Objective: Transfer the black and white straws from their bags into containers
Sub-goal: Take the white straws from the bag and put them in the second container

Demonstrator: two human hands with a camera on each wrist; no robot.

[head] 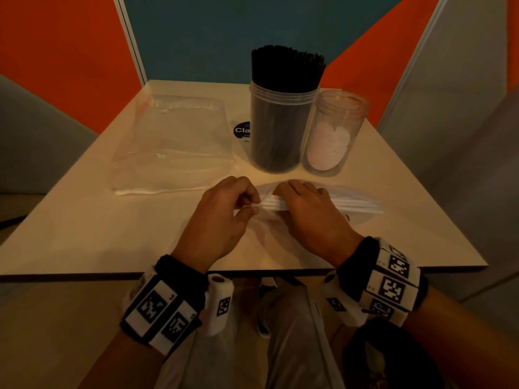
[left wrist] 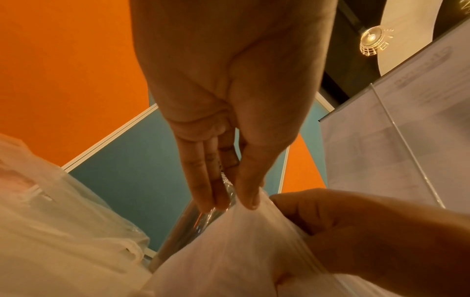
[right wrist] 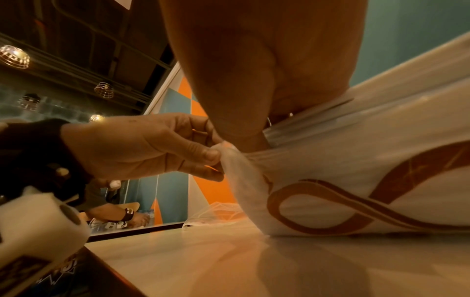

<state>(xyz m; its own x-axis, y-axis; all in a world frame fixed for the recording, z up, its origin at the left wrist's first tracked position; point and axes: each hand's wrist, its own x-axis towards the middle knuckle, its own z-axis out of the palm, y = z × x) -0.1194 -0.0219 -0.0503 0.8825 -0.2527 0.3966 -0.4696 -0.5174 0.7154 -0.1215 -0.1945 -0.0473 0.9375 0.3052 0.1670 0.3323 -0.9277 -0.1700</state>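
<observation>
On the table's near side lies a clear bag (head: 362, 192) of white straws (head: 362, 207). My left hand (head: 251, 204) pinches the bag's left end between thumb and fingers; the left wrist view shows that pinch on the film (left wrist: 234, 203). My right hand (head: 283, 197) curls over the straw bundle through the bag (right wrist: 356, 160) and holds it down. Behind them stands a clear container (head: 280, 153) packed with upright black straws (head: 286, 68). Beside it on the right is an empty clear container (head: 337, 108).
A flat, empty clear bag (head: 174, 144) lies on the table's left half. A round black sticker (head: 241, 130) sits on the table (head: 84, 220) behind it. Orange and teal partition panels stand close behind the table. My knees are below the near edge.
</observation>
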